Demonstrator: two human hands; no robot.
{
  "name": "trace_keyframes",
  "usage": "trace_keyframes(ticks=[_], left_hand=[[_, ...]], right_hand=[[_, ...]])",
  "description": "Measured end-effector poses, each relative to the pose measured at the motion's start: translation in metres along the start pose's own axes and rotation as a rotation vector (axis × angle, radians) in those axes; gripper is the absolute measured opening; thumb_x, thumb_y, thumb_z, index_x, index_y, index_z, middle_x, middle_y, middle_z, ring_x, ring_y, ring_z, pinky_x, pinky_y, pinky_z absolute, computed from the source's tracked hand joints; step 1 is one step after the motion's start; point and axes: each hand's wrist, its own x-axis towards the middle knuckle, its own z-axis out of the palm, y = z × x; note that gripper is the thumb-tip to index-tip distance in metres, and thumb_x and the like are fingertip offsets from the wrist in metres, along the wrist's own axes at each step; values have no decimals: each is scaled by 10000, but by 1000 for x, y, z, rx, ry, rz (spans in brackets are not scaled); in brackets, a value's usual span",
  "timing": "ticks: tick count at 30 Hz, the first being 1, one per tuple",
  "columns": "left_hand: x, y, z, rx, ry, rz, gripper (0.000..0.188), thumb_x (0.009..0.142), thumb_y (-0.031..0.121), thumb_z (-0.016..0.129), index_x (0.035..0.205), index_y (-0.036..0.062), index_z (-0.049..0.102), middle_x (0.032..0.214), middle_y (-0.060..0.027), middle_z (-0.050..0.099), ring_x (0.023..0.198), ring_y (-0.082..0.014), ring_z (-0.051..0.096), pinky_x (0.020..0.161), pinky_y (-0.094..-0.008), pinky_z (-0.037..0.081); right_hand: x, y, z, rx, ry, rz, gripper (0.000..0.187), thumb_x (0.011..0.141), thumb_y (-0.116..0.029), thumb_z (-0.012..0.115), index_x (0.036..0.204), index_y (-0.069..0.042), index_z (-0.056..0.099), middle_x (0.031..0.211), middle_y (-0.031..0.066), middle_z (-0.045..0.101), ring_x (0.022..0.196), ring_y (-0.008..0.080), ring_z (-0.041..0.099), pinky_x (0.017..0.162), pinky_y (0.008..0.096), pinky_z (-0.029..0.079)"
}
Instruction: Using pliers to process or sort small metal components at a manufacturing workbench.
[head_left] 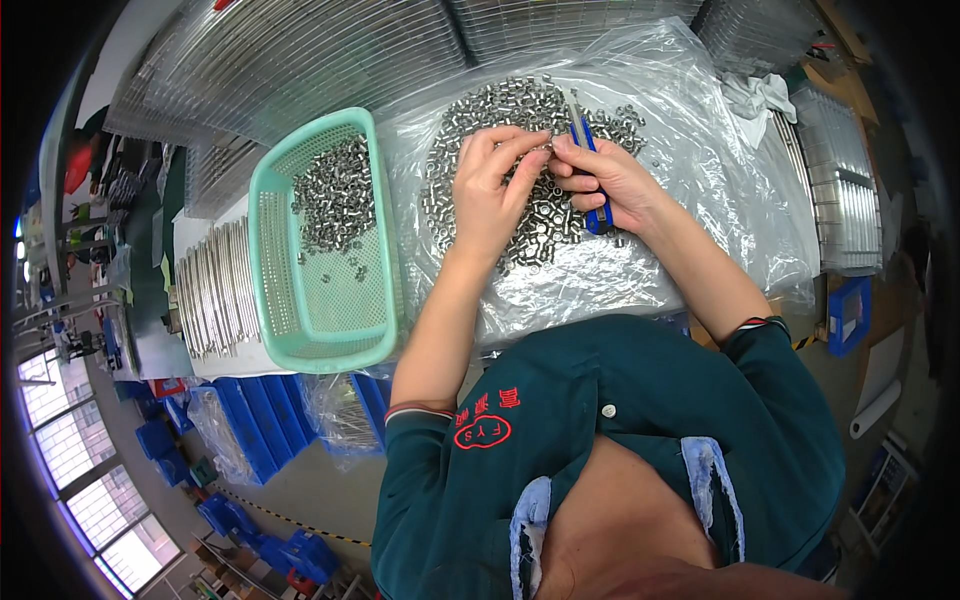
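Observation:
A blue utility knife (599, 217) lies in the grip of my right hand (625, 185), its silver blade end pointing to the far side. My left hand (487, 190) is closed, thumb and index fingertips pinched around a tiny metal piece (548, 147) that they mostly hide. The fingertips of my right hand meet it there. Beneath both hands spreads a pile of small shiny metal fittings (538, 228), short and ring-like, on a clear plastic sheet (650, 285). To the left, a mint-green plastic basket (388, 290) holds more of these fittings, heaped toward its far end.
Stacked clear plastic trays (300, 70) line the back of the table. Metal rods (215, 290) lie left of the basket. More trays (842, 190) and a white cloth (755, 100) are at the right. Blue bins (265, 425) stand below the table's front left edge.

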Motion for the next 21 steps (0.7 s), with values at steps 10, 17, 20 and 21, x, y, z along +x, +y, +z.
trace_keyframes(ticks=[10,17,20,21], left_hand=[[1,4,3,-28,29,25,158,711,57,664,863,64,622,895,-64,574,825,-207,543,676,-295,447],[1,3,4,-99,22,-31,194,710,60,668,888,56,592,911,-69,572,848,-202,549,628,-281,461],[0,1,4,-85,0,-16,194,709,60,668,889,59,595,913,-70,572,852,-201,548,631,-281,460],[0,0,4,-81,-5,-14,196,707,59,667,891,60,597,915,-70,573,854,-202,548,634,-281,459]], right_hand=[[-1,1,2,5,37,-24,144,866,-214,550,875,-76,513,698,-43,482,486,-27,365,360,107,268],[1,2,-1,-16,23,-32,146,864,-213,554,855,-74,509,697,-40,483,487,-23,368,358,113,272],[0,1,-1,-5,34,-26,150,861,-215,559,833,-78,505,698,-42,484,487,-22,367,357,116,273],[0,1,0,-6,37,-21,154,860,-216,561,819,-80,502,699,-42,484,486,-21,366,356,117,273]])
